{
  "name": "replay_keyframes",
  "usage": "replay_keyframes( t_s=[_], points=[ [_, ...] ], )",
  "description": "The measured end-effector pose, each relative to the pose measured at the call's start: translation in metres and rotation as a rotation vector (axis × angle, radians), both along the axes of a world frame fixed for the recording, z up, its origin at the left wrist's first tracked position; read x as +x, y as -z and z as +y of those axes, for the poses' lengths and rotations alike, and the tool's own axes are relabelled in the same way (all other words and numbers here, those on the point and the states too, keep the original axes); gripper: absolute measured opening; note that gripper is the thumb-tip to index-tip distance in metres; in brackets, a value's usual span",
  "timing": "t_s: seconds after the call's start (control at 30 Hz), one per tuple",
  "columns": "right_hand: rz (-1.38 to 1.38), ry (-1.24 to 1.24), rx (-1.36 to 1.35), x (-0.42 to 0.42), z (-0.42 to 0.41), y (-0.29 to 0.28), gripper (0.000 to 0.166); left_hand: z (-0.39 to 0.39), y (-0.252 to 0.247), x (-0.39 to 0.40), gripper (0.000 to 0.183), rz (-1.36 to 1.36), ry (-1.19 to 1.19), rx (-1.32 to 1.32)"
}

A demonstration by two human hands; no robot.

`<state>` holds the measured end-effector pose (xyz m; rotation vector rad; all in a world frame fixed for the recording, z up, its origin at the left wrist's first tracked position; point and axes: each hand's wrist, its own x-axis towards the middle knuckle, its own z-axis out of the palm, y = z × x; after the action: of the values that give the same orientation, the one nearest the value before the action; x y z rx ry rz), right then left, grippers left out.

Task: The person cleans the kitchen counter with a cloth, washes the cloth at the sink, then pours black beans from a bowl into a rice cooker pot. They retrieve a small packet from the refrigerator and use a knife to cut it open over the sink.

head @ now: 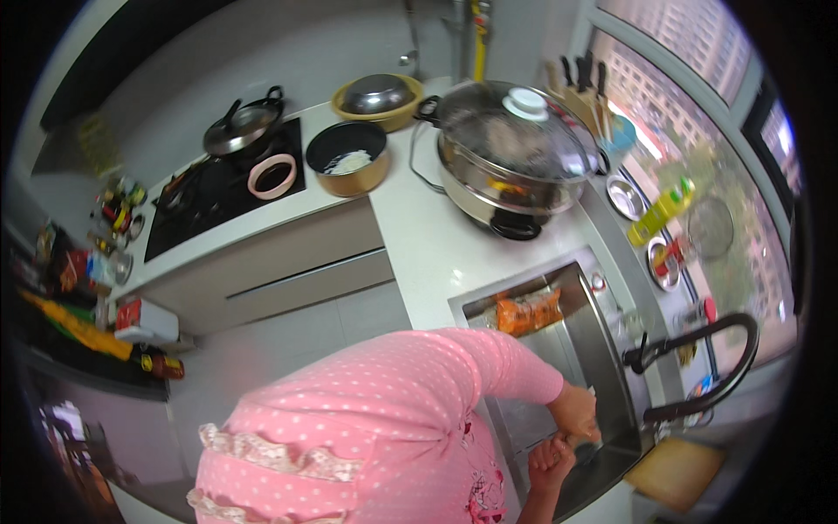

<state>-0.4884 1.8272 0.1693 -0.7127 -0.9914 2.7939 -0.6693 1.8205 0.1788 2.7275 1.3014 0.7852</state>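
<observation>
Over the stainless-steel sink [634, 429], my left hand [575, 411] reaches out of a pink polka-dot sleeve [517, 367]. My right hand [551, 461] meets it from below, its fingers curled. Between and just beyond the hands, something pale and translucent [589, 452] shows, too blurred to name. What either hand grips is hidden. An orange plastic package [529, 313] lies at the sink's far end. The black gooseneck faucet [746, 354] arches beside the sink on the window side.
On the counter [419, 242] stand a large electric steamer [517, 157] with a glass lid, a pot [350, 177] with white contents and a yellow basin [337, 108]. A lidded wok [239, 134] and a pink bowl [272, 177] rest on the cooktop [196, 209]. Near the faucet lies a cutting board [677, 471].
</observation>
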Motion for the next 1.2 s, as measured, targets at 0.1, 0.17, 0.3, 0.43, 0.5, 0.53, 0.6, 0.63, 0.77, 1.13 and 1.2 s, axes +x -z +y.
replay_keyframes(
  t_s=[0.1, 0.17, 0.3, 0.43, 0.5, 0.53, 0.6, 0.63, 0.77, 1.13, 1.2],
  points=[
    [-0.103, 0.07, 0.005, -0.02, -0.005, -0.003, 0.014, 0.003, 0.033, -0.017, 0.032, -0.009, -0.122, 0.095],
    [-0.344, 0.282, 0.116, -0.035, -0.02, -0.016, 0.022, -0.004, 0.04, -0.03, 0.038, -0.02, -0.28, 0.112],
    [-0.42, -0.056, 1.214, 0.015, 0.075, 0.133, 0.038, -0.053, 0.052, -0.055, 0.066, 0.054, -0.498, -0.001],
    [-0.451, 0.231, 0.825, -0.046, -0.017, 0.059, 0.049, -0.121, 0.054, -0.089, 0.062, -0.194, -0.735, -0.177],
    [-0.408, 0.069, 1.022, -0.051, -0.018, 0.066, 0.051, -0.156, 0.048, -0.102, 0.054, -0.371, -0.743, -0.187],
    [-0.369, -0.024, 1.121, -0.063, -0.02, 0.064, 0.052, -0.174, 0.05, -0.11, 0.052, -0.425, -0.785, -0.15],
    [-0.407, 0.004, 1.103, -0.085, -0.037, 0.052, 0.051, -0.215, 0.042, -0.121, 0.047, -0.548, -0.842, -0.101],
    [-0.413, -0.002, 1.094, -0.1, -0.046, 0.045, 0.05, -0.243, 0.033, -0.125, 0.044, -0.616, -0.884, -0.08],
    [-0.053, 0.048, 1.157, -0.175, -0.078, 0.047, 0.039, -0.351, 0.061, -0.129, 0.042, -0.578, -1.309, -0.136],
    [0.189, -0.451, 1.973, -0.287, -0.169, 0.093, 0.058, -0.564, 0.105, -0.06, 0.045, -0.605, -1.775, -0.612],
    [0.185, -0.296, 2.129, -0.286, -0.175, 0.094, 0.047, -0.587, 0.105, -0.056, 0.045, -0.639, -1.786, -0.632]
  ],
)
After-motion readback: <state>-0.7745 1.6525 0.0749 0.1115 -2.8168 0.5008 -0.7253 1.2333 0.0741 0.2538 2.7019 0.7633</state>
